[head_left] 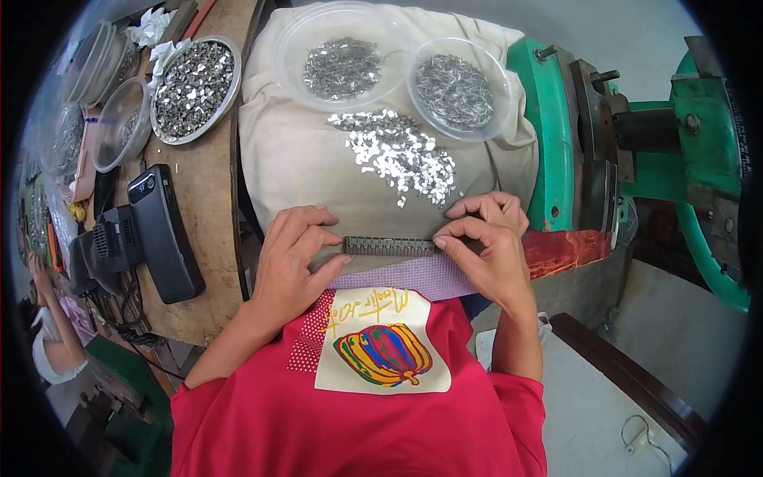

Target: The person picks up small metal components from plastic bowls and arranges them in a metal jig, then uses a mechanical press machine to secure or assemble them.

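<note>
A narrow dark metal bar with a row of small slots or pins (389,246) lies crosswise close to my body, on the cloth. My left hand (296,250) has its thumb and index finger at the bar's left end. At the right end, the thumb and index finger of my right hand (491,242) are pinched together; any tiny piece between them is too small to tell. Beyond the bar, a loose pile of small shiny metal pieces (401,155) is spread on the beige cloth (278,159).
Two clear plastic bowls (290,60) of small metal parts stand at the far side. On the wooden bench (211,183) at left are a bowl of metal bits (195,91) and a black device (163,238). A green machine (548,135) stands at right.
</note>
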Tool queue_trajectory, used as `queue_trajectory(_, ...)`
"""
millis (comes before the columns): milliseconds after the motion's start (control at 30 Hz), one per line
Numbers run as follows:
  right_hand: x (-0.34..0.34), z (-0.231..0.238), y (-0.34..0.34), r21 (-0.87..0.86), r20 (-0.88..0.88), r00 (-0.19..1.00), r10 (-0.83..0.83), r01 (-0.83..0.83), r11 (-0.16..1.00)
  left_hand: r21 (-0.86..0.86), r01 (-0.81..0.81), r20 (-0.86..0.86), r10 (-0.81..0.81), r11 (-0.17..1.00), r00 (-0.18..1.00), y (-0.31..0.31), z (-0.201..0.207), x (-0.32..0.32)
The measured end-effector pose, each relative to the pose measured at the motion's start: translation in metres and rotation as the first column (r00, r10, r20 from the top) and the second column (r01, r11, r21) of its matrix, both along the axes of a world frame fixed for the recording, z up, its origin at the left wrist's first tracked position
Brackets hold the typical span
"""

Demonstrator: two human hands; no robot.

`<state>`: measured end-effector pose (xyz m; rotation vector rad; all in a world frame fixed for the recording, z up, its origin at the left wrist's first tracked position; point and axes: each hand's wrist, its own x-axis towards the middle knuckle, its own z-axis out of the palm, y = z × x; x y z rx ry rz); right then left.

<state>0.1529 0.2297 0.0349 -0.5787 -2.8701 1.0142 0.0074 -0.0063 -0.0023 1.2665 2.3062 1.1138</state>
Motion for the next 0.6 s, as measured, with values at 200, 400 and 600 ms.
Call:
queue_trajectory(200, -0.0038, -0.0046, -0.0033, 0.053, -0.028, 0.999, 0.03, -0.029, 0.998, 0.007, -0.001, -0.007, 0.001, 1.0, 1.0, 0.0007, -0.0005, 0.0009)
queue_trajectory(400, -0.0044, -0.0054, -0.0051, 0.083, -0.025, 0.999, 0.043, -0.041, 0.996, 0.004, 0.001, -0.012, 0.0, 1.0, 1.0, 0.0003, 0.0, 0.0008)
queue_trajectory(600, -0.0054, -0.0037, -0.0043, 0.09, -0.016, 0.998, 0.057, -0.055, 0.994, -0.005, -0.007, 0.005, 0.007, 1.0, 1.0, -0.001, 0.0001, 0.0011)
